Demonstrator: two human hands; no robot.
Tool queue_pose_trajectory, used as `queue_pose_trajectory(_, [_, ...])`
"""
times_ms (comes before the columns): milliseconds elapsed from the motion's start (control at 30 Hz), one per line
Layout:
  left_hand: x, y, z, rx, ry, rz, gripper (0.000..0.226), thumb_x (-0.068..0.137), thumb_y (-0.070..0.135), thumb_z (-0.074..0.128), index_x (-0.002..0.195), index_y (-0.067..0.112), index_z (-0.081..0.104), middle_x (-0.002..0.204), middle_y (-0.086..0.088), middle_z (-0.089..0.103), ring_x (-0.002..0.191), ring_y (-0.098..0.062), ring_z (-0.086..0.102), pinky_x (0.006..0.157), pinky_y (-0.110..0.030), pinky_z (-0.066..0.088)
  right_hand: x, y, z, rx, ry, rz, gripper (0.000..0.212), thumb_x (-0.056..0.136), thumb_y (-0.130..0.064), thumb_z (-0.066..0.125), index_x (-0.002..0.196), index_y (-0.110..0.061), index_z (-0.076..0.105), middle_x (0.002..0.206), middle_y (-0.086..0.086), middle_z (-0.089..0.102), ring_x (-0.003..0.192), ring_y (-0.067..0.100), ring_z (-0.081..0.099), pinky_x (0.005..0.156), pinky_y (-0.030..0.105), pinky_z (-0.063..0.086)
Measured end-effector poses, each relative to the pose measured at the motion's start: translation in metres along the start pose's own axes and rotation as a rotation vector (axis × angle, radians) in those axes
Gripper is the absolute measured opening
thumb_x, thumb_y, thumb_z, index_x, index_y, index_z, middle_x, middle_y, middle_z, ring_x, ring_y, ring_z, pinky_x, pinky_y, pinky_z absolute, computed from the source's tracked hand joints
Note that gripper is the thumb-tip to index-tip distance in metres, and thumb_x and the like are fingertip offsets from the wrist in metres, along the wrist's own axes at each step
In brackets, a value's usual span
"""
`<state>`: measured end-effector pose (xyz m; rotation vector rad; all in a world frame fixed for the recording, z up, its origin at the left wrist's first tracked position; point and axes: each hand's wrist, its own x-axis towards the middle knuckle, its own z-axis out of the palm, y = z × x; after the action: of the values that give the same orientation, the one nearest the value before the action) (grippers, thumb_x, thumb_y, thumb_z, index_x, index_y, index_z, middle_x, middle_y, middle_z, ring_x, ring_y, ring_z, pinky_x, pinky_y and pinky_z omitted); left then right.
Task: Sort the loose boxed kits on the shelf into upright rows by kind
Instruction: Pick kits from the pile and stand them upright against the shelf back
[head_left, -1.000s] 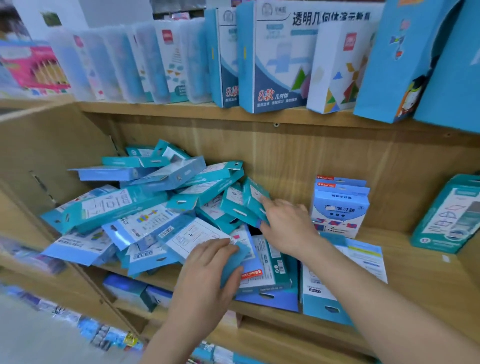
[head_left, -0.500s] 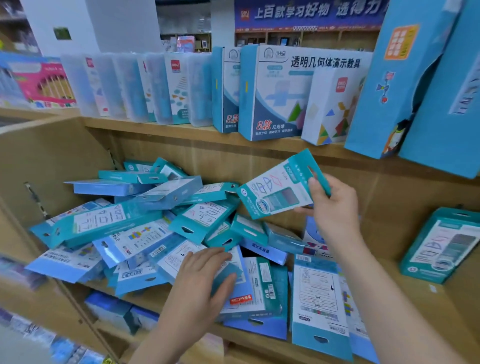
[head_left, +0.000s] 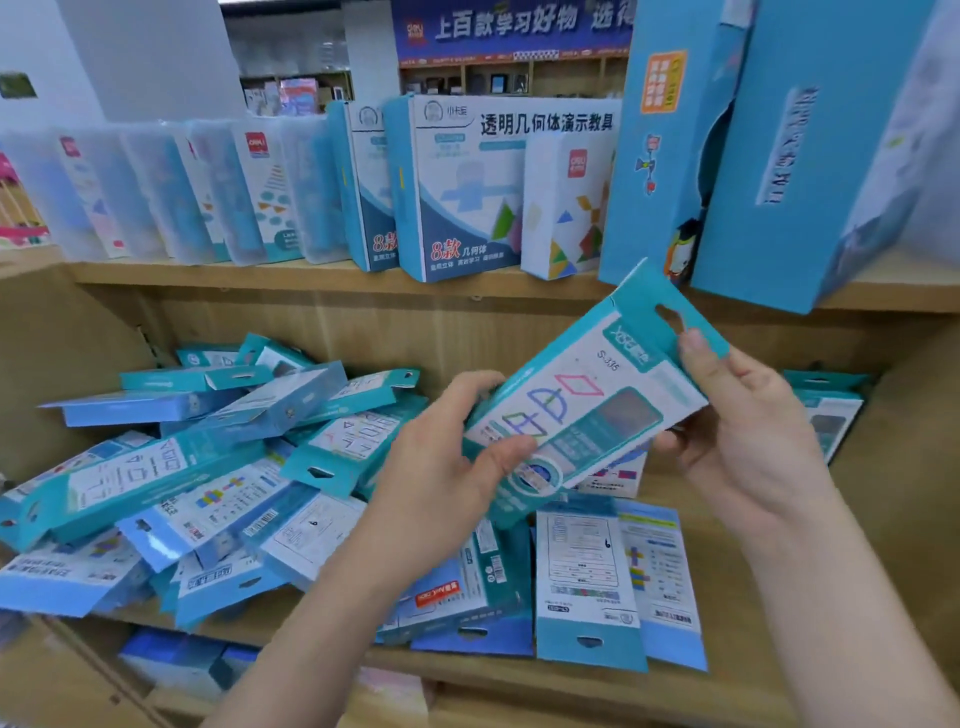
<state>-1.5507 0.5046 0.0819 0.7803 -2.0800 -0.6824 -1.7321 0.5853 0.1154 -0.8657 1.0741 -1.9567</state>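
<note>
1. I have one teal kit (head_left: 587, 410) up in the air in front of the shelf's back board, between the heap and the shelf's right end
2. My left hand (head_left: 441, 467) grips its lower end, thumb across the printed face and fingers curled behind; my right hand (head_left: 753, 441) pinches the upper end, thumb on the hang tab
3. Its long axis runs aslant, low at my left and high at my right, with the tab uppermost and the printed face toward me
4. Teal upright kits (head_left: 836, 421), seemingly the same kind though partly hidden, stand against the back board at the right end of the shelf (head_left: 831, 571), just beyond my right hand
5. So my right hand is the nearer one, and I judge the move is its own: carry rightward and turn the long axis to vertical, tab on top, while my left lets go
6. The heap of loose kits (head_left: 208, 467) lies to my left and flat kits (head_left: 582, 571) lie below the held one, so most of the sorting is undone
</note>
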Motion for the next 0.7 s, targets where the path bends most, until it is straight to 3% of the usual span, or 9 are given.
queue_pose_trajectory(100, [-0.002,0.019,0.028,-0.200,-0.139,-0.030,0.024,0.089,0.032,0.061,0.108,0.031,0.045,0.103,0.025,0.063,0.089,-0.004,0.063,0.076,-0.036,0.052,-0.011,-0.012,-0.015,0.039,0.076,-0.033,0.032,0.075,-0.048,0.054,0.075,-0.024,0.075,0.074,-0.002,0.070,0.053,0.008,0.049,0.035,0.013,0.030])
queue_pose_trajectory(167, [0.000,0.027,0.050,-0.277,-0.238,-0.057,0.022,0.092,0.030,0.058,0.108,0.032,0.044,0.103,0.022,0.064,0.090,-0.001,0.062,0.078,-0.035,0.053,-0.019,-0.018,-0.032,-0.073,0.100,-0.082,0.031,0.072,-0.049,0.059,0.086,-0.024,0.072,0.085,-0.002,0.073,0.064,0.012,0.057,0.045,0.018,0.039])
queue_pose_trajectory(267, [0.001,0.038,0.083,-0.162,-0.386,-0.033,0.021,0.092,0.040,0.055,0.108,0.029,0.046,0.105,0.014,0.065,0.091,-0.007,0.060,0.079,-0.039,0.050,-0.035,-0.023,-0.065,-0.360,0.219,-0.154,0.027,0.074,-0.037,0.063,0.094,-0.019,0.065,0.087,-0.002,0.075,0.068,0.009,0.066,0.047,0.020,0.047])
queue_pose_trajectory(367, [0.006,0.051,0.112,-0.038,-0.390,0.063,0.027,0.090,0.046,0.055,0.109,0.027,0.051,0.100,0.010,0.063,0.089,-0.011,0.054,0.080,-0.039,0.047,-0.046,-0.024,-0.094,-0.433,0.290,-0.190,0.024,0.076,-0.029,0.061,0.095,-0.015,0.064,0.087,-0.004,0.075,0.070,0.004,0.068,0.050,0.015,0.050])
queue_pose_trajectory(500, [0.020,0.064,0.151,-0.057,-0.447,0.048,0.027,0.087,0.044,0.060,0.106,0.028,0.050,0.092,0.008,0.066,0.080,-0.012,0.060,0.075,-0.041,0.050,-0.048,-0.018,-0.129,-0.472,0.409,-0.231,0.019,0.084,-0.027,0.060,0.102,-0.028,0.062,0.092,-0.011,0.073,0.085,0.002,0.068,0.061,0.016,0.054])
queue_pose_trajectory(600, [0.033,0.067,0.183,0.017,-0.509,0.019,0.022,0.091,0.042,0.055,0.100,0.025,0.044,0.096,0.006,0.068,0.081,-0.011,0.063,0.063,-0.031,0.050,-0.044,-0.013,-0.158,-0.699,0.501,-0.222,0.047,0.090,-0.022,0.060,0.132,-0.035,0.043,0.102,-0.015,0.063,0.092,-0.004,0.062,0.064,0.011,0.049])
queue_pose_trajectory(700, [0.056,0.062,0.215,0.104,-0.475,-0.017,0.021,0.093,0.039,0.053,0.095,0.022,0.042,0.100,0.002,0.068,0.087,-0.017,0.064,0.058,-0.029,0.043,-0.037,-0.006,-0.181,-0.880,0.478,-0.150,0.066,0.090,-0.018,0.061,0.142,-0.040,0.027,0.108,-0.015,0.055,0.095,-0.003,0.058,0.065,0.009,0.044])
